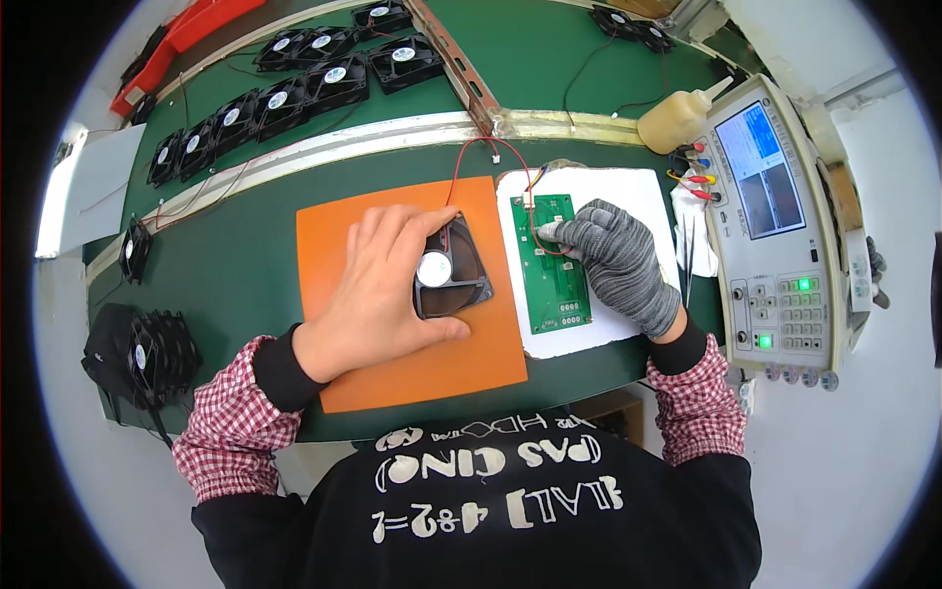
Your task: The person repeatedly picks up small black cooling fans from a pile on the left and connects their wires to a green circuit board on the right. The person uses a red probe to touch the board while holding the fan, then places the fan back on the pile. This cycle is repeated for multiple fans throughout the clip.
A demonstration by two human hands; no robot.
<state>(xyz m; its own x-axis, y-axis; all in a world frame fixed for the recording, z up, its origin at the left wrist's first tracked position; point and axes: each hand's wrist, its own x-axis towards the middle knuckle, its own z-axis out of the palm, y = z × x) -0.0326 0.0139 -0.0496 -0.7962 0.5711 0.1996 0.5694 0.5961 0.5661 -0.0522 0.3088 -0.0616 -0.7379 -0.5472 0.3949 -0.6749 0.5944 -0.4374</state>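
A black square cooling fan point(469, 270) with a white round hub lies on an orange mat point(422, 378). My bare left hand point(383, 280) grips it from the left, index finger at its upper corner and thumb along its lower edge. From the fan a thin red wire point(520, 157) arcs up and over to the right. My right hand point(618, 260), in a grey knit glove, is closed in a pinch over the green circuit board point(554, 290), with the red wire running into its fingers. The wire's end is hidden there. The board lies on a white pad point(613, 329).
Several black fans point(280, 100) stand in rows beyond the pale ledge point(324, 140). A stack of fans point(162, 358) sits at the left. On the right stand a test instrument point(775, 226) with a lit screen, clip leads point(699, 180) and a yellowish squeeze bottle point(675, 120).
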